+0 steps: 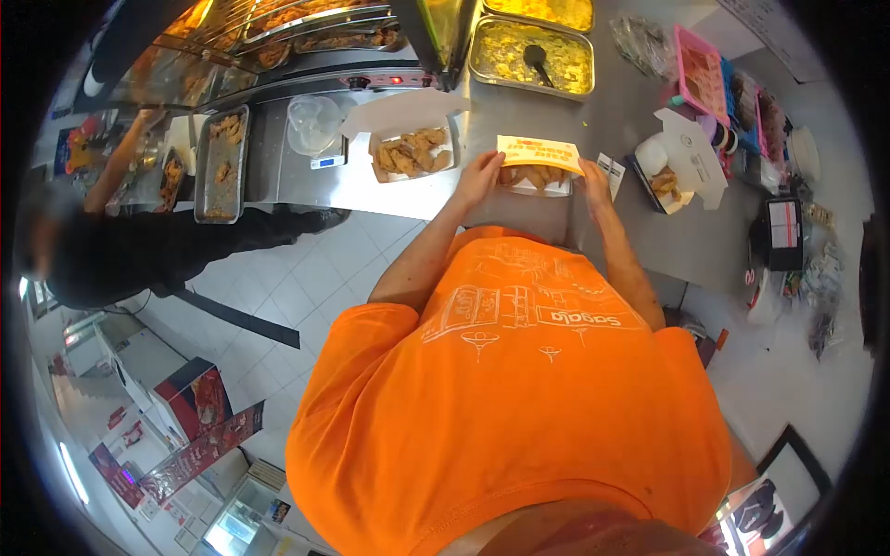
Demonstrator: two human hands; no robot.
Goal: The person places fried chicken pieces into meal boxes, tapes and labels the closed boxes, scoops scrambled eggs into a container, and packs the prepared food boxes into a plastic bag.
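Observation:
A takeaway box (538, 183) of fried chicken stands at the counter's front edge before me, its yellow printed lid (538, 150) partly over the pieces. My left hand (477, 180) grips the left corner of that lid, fingers closed. At the right corner, my right hand (594, 183) holds the lid the same way. Left of my hands, another open box (408, 156) is filled with fried chicken. To the right, an open box (660, 178) contains chicken pieces and a white round item. A small printed slip (610, 170) lies beside my right hand.
Behind the boxes are metal trays of yellow food (491, 60), one with a black spoon (536, 59). A plastic container (313, 123) sits by a small scale (328, 159). Further left, a co-worker in black (139, 250) reaches near a metal tray (222, 185). Pink baskets (702, 74) stand right.

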